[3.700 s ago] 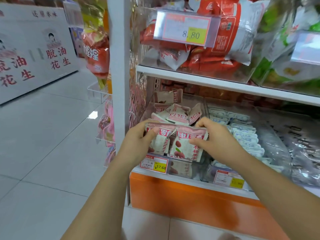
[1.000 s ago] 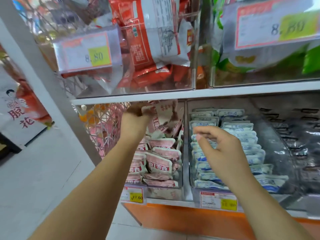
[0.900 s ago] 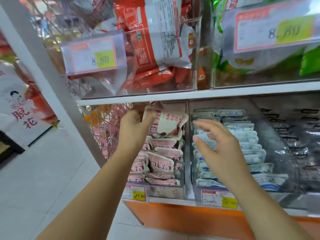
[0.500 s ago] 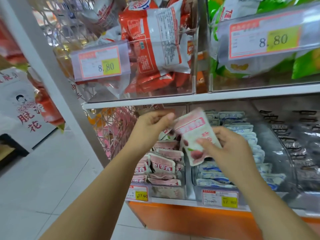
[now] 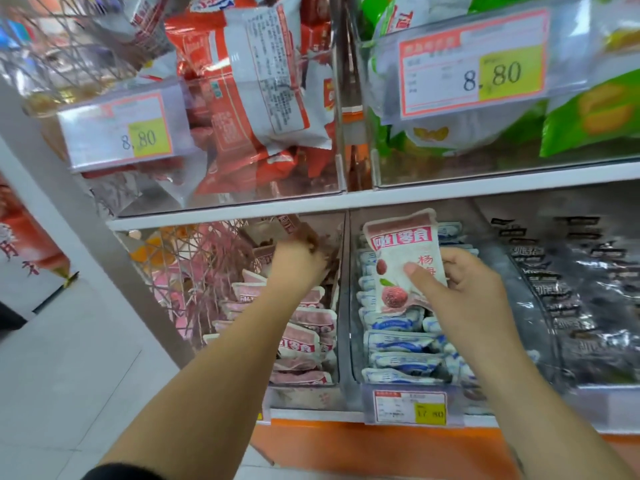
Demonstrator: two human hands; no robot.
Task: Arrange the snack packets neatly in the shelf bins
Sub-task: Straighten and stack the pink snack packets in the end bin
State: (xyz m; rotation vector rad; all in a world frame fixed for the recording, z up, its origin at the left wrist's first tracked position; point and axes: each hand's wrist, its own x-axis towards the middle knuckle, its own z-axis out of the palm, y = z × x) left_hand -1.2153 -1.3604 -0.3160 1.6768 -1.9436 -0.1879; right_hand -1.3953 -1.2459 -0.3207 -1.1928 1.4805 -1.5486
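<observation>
Pink packet [image 5: 398, 258]: pinched upright in my R hand [image 5: 464, 289], thumb on front, fingers behind. It hangs over the blue packets [image 5: 398, 341], not over its own bin.
Pink bin [image 5: 304, 396]: at 8 o'clock from the packet, holding stacked rows [image 5: 304, 341] of the same kind.
L hand [image 5: 298, 261]: deep at the bin's 12 o'clock end; blurred, can't tell if it grips anything.
Risk 1: pinch on slick film is light, so pkt may slip & land among the blue ones, i.e. wrong bin.
Risk 2: my L arm lies across the stacked rows; a fast pull-out prob. drags them askew.
Risk 3: shelf edge [image 5: 311, 205] sits just above L hand, so my knuckles may knock it.
</observation>
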